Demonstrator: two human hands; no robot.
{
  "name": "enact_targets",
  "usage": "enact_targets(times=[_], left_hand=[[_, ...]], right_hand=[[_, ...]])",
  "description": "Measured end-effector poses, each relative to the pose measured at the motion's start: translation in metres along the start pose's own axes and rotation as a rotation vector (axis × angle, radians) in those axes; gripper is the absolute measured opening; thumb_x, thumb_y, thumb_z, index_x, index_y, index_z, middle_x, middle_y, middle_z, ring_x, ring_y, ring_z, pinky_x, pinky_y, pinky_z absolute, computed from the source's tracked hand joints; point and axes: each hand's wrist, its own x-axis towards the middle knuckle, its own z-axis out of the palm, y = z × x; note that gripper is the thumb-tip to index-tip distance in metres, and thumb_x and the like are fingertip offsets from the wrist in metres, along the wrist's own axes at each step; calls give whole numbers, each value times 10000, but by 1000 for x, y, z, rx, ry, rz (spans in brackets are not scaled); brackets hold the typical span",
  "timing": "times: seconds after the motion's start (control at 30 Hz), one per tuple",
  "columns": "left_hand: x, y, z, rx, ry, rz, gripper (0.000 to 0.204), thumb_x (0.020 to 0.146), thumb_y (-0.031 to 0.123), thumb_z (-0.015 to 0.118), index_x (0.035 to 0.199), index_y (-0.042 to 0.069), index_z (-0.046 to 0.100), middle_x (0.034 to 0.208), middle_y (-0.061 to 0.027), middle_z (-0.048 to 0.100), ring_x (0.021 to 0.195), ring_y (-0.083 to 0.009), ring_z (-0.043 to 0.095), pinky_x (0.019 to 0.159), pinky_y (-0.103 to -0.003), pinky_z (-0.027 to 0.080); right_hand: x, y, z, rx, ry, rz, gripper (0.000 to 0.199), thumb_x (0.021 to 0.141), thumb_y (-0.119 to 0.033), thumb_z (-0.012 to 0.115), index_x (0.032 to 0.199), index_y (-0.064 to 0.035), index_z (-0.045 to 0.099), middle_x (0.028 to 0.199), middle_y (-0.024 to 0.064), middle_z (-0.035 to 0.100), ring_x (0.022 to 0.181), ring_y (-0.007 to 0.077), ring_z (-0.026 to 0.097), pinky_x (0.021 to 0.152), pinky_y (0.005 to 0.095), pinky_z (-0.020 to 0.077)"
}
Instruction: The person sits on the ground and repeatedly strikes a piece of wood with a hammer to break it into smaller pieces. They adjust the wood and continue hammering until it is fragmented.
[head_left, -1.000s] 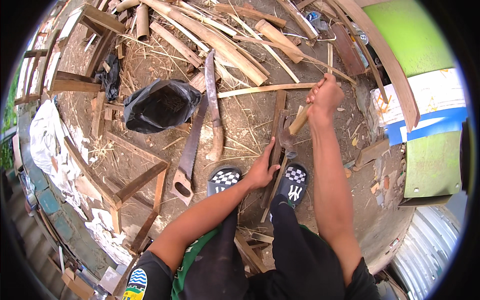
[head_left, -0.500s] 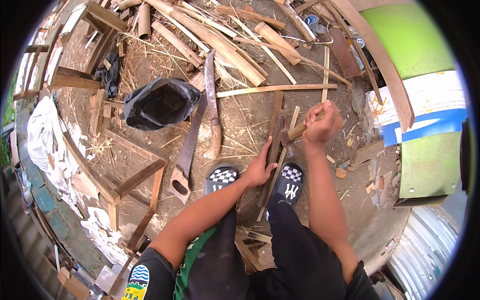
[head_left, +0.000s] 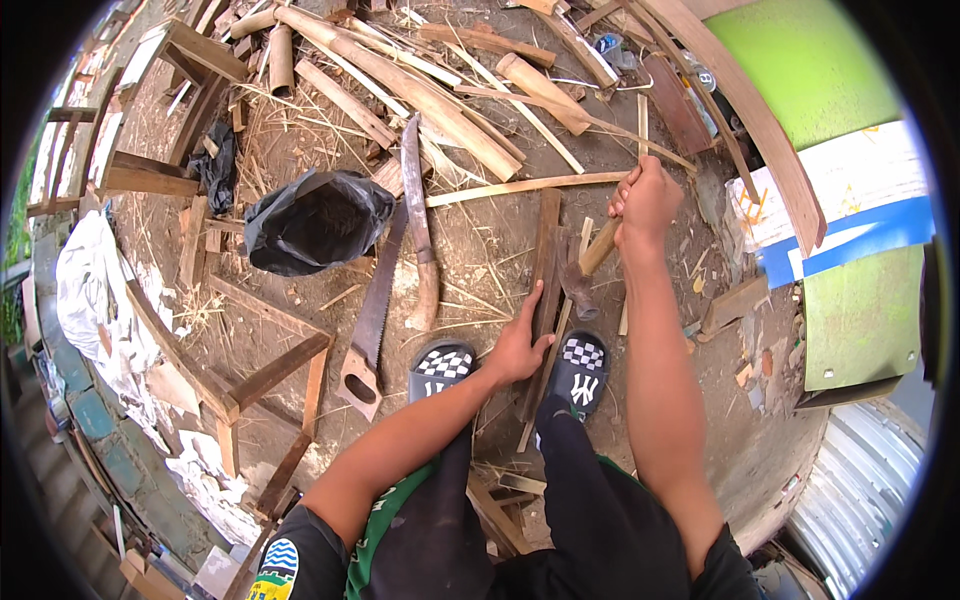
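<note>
My right hand (head_left: 648,203) is a fist around the far end of a wooden-handled hammer (head_left: 600,247). Its dark metal head hangs down beside a thin light wooden strip, just beyond my right foot. My left hand (head_left: 518,342) lies against a dark wooden plank (head_left: 546,240) on the ground between my feet. Its index finger stretches along the plank and the thumb spreads across it; the other fingers are partly hidden. Left of the plank lie a long curved-handled machete (head_left: 415,190) and a handsaw (head_left: 378,300).
A black plastic bag (head_left: 318,222) stands gaping at left, near a wooden frame (head_left: 275,375). Bamboo poles (head_left: 400,90) and split pieces pile up at the far side. A green board (head_left: 860,330) and corrugated metal sheet (head_left: 860,480) edge the right. Checkered slides (head_left: 578,370) are on my feet.
My right fist has moved farther away from me, and the hammer handle stands steeper, with the head lower. My left hand stays on the plank. The view has shifted slightly.
</note>
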Motion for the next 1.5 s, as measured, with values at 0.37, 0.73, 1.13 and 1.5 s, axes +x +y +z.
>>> enact_targets(times=[0.37,0.73,1.13,1.5], left_hand=[[0,-2,-5,-40,-63,-29,927,969,106,650,1654,218,36,1552,-289,423,1389,-476,462,1168,-481,378],[2,-16,-5,39,-3,138,927,981,74,610,1657,233,-4,1495,-343,454,1348,-519,473,1140,-497,381],[-22,-24,-12,129,133,77,609,1074,174,467,1635,264,248,1044,-286,553,982,-474,570,958,-505,450],[-19,-20,-12,154,85,56,600,1077,173,456,1632,234,238,1128,-348,589,1034,-537,584,947,-543,459]], right_hand=[[40,-8,13,-122,-52,188,296,920,-191,494,650,-102,412,496,11,381,368,131,339,391,331,318],[74,-10,22,-149,-404,351,347,956,-256,532,651,-121,436,462,-13,351,347,115,314,391,321,315],[55,-22,23,-390,-1072,363,440,955,-278,556,573,-98,434,447,-18,367,351,88,314,375,282,289],[36,-17,22,-544,-1190,236,337,972,-206,589,685,-35,547,523,-1,428,423,82,366,414,279,304]])
